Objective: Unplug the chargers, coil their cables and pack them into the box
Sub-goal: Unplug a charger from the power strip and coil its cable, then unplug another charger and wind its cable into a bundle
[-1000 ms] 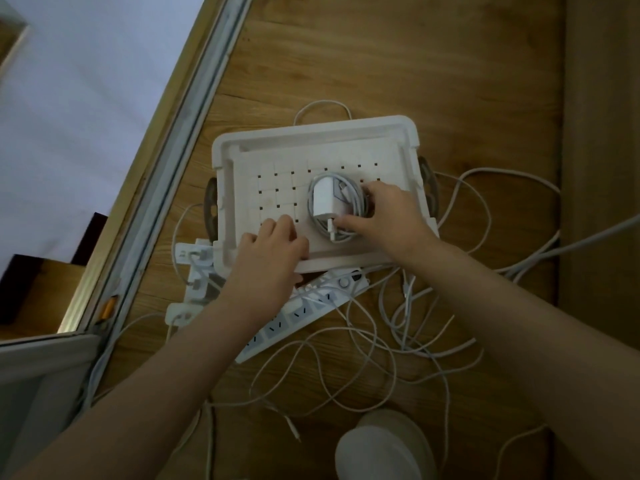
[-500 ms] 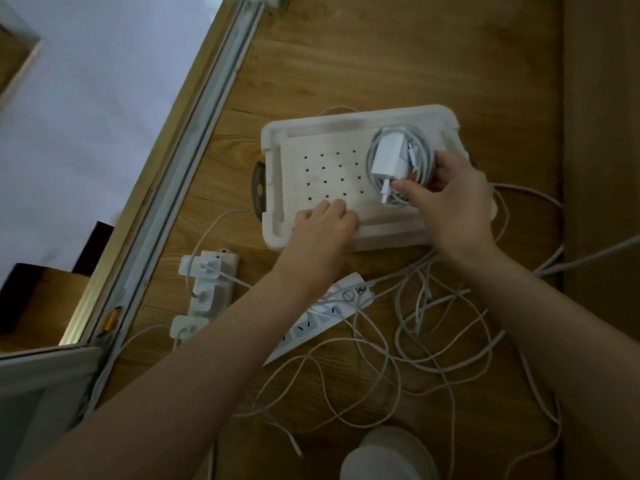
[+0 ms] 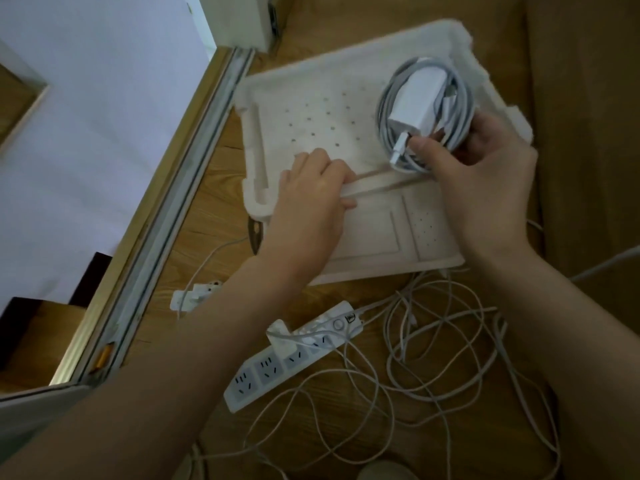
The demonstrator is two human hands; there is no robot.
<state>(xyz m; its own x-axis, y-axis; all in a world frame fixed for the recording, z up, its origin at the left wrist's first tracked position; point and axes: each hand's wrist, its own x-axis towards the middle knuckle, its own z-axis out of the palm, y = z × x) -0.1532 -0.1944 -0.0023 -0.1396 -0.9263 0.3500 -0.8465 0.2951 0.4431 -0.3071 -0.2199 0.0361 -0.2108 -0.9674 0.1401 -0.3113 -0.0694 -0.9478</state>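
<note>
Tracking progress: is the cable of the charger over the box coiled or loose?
Coiled: the cable loops in a neat ring round the charger, pinched by the right hand.

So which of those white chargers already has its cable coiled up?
The charger that the right hand grips in the box, grey cable wound in a ring around it. The plugged-in charger on the power strip trails loose cable.

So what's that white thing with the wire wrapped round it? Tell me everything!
It's a charger: a smooth white plastic block lying inside its own pale grey cable, coiled in several loops. A small white connector sticks out by the thumb. The right hand pinches the bundle at the right end of the white box.
</note>
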